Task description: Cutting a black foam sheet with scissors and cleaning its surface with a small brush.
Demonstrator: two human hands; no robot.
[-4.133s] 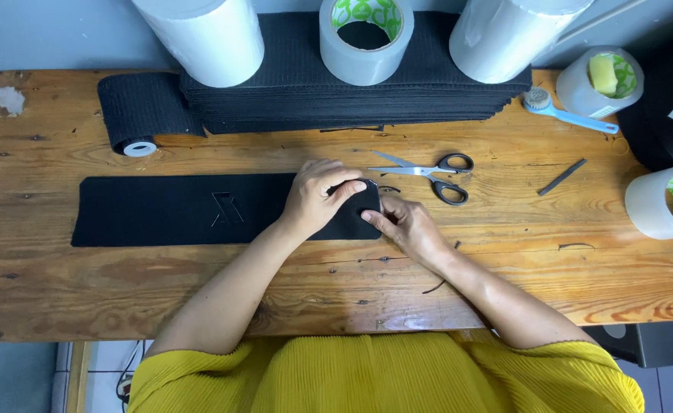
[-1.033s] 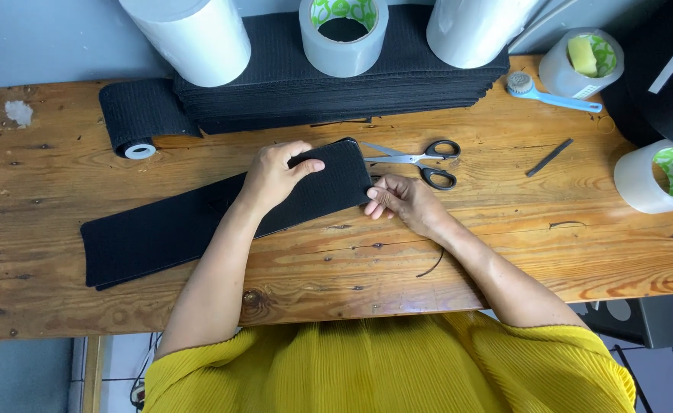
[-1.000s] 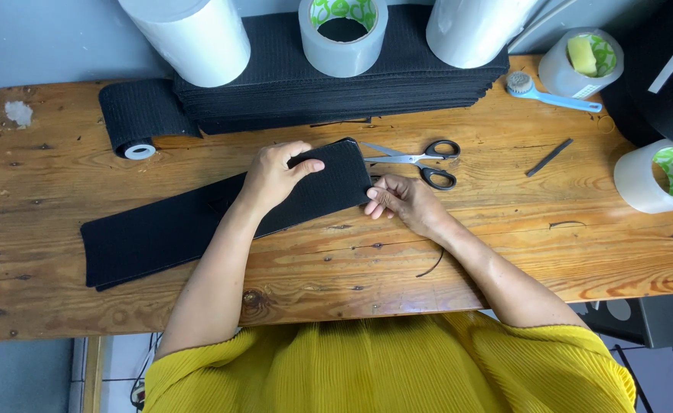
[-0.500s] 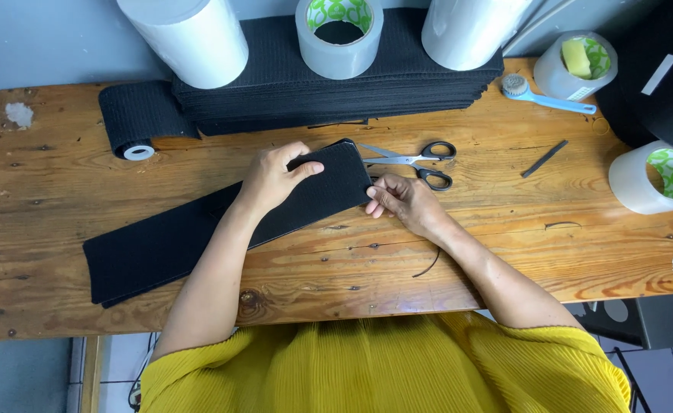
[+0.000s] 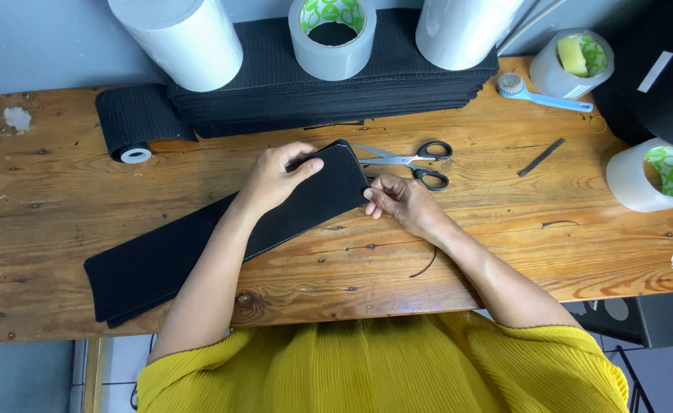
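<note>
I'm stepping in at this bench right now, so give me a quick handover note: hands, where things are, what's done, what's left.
Left hand: flat on the black strip, pressing its folded right end.
Right hand: fingertips pinching that same end at its edge.
The strip lies slanted across the wooden table; its far end reaches the near left edge.
Scissors lie untouched just behind the right hand; a stack of black strips sits at the back.
Done: the right end looks folded over.
Left: probably fixing or trimming that end; the scissors are within reach.
</note>
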